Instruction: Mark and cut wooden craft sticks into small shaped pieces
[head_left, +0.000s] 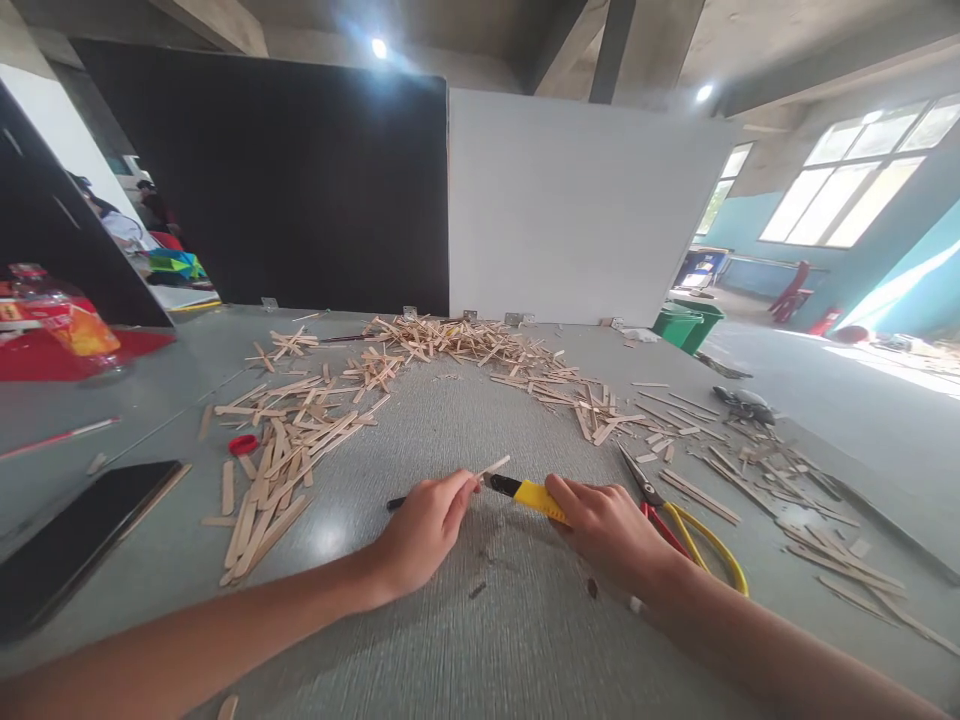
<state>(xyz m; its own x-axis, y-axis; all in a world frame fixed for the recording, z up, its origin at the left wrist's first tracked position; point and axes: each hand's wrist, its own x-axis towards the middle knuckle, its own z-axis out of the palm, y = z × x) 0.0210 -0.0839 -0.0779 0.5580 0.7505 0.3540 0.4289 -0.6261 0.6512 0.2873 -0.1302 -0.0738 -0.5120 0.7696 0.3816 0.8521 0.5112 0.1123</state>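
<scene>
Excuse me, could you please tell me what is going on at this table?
A person's left hand pinches a slim wooden stick, while the right hand holds a yellow utility knife with its tip close to the stick; whether they touch is hard to tell. Scissors lie beside the right hand, and loose wooden craft sticks are scattered around the tabletop.

- Looking like a craft workshop
- Carrying scattered wooden sticks (457, 342) and scissors (651, 495) on a grey surface (450, 415)
- Showing concrete beams (832, 70) overhead
- Letting light through large paned windows (795, 207) at right
</scene>
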